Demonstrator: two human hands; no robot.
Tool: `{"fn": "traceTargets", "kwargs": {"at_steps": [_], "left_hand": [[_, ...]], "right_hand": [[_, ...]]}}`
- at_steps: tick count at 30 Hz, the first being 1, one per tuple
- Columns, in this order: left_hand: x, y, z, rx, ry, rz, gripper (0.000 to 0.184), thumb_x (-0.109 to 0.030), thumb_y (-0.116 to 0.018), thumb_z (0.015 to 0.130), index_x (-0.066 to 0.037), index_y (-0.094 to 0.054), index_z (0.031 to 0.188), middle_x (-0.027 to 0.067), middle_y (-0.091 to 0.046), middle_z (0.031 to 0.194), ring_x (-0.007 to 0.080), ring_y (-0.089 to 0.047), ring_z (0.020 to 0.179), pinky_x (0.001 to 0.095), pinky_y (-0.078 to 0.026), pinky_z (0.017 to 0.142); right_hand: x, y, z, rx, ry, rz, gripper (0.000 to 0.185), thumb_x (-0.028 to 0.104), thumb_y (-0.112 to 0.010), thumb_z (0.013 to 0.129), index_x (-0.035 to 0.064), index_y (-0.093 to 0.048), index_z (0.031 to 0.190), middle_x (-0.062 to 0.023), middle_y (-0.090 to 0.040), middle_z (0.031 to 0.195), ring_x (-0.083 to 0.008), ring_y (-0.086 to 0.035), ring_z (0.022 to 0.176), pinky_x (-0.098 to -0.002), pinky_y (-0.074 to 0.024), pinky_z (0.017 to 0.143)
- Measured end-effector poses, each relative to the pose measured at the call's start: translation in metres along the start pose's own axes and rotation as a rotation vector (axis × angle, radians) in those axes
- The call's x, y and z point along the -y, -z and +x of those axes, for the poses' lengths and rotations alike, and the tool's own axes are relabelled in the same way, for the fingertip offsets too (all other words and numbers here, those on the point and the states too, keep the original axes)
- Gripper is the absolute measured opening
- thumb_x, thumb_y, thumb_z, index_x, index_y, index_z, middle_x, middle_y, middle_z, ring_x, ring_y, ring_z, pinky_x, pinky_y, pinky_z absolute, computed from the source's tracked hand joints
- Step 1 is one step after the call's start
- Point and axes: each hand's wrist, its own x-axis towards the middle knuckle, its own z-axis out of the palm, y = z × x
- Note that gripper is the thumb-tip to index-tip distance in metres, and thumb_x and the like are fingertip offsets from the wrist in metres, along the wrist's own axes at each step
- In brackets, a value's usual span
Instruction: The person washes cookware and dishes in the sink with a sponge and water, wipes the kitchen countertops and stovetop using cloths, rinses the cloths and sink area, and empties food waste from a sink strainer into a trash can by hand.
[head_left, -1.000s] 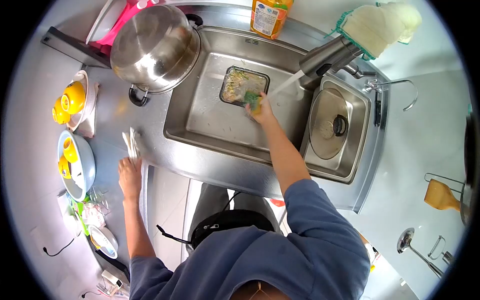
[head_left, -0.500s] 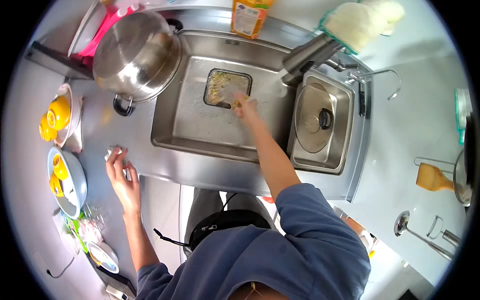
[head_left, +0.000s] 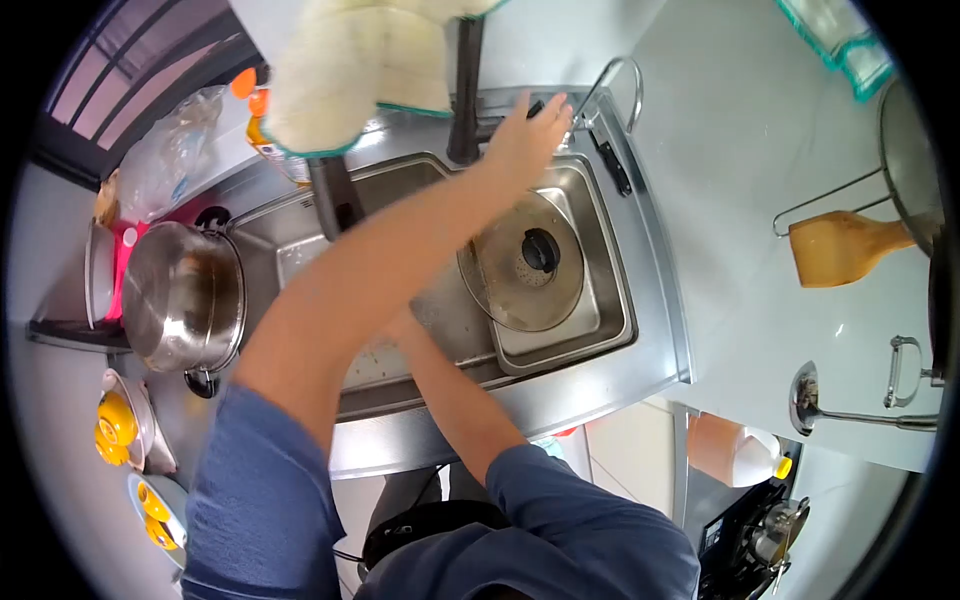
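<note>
My left hand (head_left: 528, 145) is at the back of the sink, beside the faucet (head_left: 575, 125), with its fingers stretched apart. Whether they touch the tap is hard to make out. The left forearm crosses over my right arm. Below it, my right hand (head_left: 392, 330) is over the large sink basin (head_left: 450, 320); its fingers are hidden and blurred. In the small basin (head_left: 608, 320) to the right lies a glass pot lid (head_left: 505, 290) with a black knob, tilted against the edge. The drain is covered by my arm.
A large steel pot (head_left: 185, 295) stands left of the sink. Oven mitts (head_left: 340, 75) hang in front at the top. A knife (head_left: 612, 165) lies by the small basin. On the right are a wooden spatula (head_left: 840, 248) and a ladle (head_left: 805, 400). Yellow bowls (head_left: 118, 420) sit far left.
My left hand has gone from the counter at the left across to the faucet. My right hand was at the drain with food scraps and is now behind the left forearm. The view has swung right.
</note>
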Motion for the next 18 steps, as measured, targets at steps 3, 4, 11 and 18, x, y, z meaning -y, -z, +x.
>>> {"fn": "traceTargets", "kwargs": {"at_steps": [3, 4, 11, 18], "left_hand": [[0.006, -0.037, 0.029, 0.281, -0.217, 0.239, 0.047, -0.02, -0.054, 0.082, -0.005, -0.051, 0.127, 0.0079, -0.045, 0.134, 0.0245, -0.023, 0.137, 0.0521, -0.024, 0.107], [0.007, -0.031, 0.032, 0.351, -0.25, 0.303, 0.048, -0.02, -0.054, 0.082, -0.006, -0.05, 0.127, 0.0085, -0.045, 0.134, 0.0248, -0.024, 0.136, 0.0522, -0.022, 0.108], [0.011, -0.032, 0.033, 0.405, -0.07, 0.156, 0.047, -0.024, -0.045, 0.09, -0.013, -0.042, 0.135, 0.0071, -0.042, 0.138, 0.0218, -0.028, 0.135, 0.0574, -0.008, 0.11], [-0.005, 0.014, -0.002, 0.394, 0.003, 0.068, 0.043, -0.02, -0.056, 0.08, -0.005, -0.055, 0.12, 0.011, -0.048, 0.129, 0.0261, -0.035, 0.129, 0.0471, -0.034, 0.103]], "right_hand": [[-0.011, 0.001, -0.014, 0.176, 0.061, -0.053, 0.028, 0.026, -0.061, 0.087, 0.0045, -0.054, 0.104, -0.0108, -0.06, 0.088, -0.0193, -0.058, 0.069, -0.0273, -0.0438, 0.05], [-0.01, 0.001, -0.013, 0.191, 0.053, -0.168, 0.027, 0.024, -0.061, 0.088, 0.0044, -0.053, 0.103, -0.0092, -0.059, 0.085, -0.0154, -0.057, 0.064, -0.0229, -0.0393, 0.044], [-0.012, 0.018, -0.017, 0.061, -0.043, -0.563, 0.027, 0.029, -0.055, 0.092, 0.0029, -0.058, 0.087, -0.004, -0.051, 0.07, -0.0112, -0.048, 0.052, -0.0196, -0.0291, 0.038], [-0.031, 0.007, -0.035, 0.023, 0.034, -0.938, 0.033, 0.032, -0.05, 0.094, 0.0017, -0.06, 0.088, -0.0044, -0.053, 0.074, -0.0113, -0.046, 0.049, -0.0247, -0.0333, 0.042]]}}
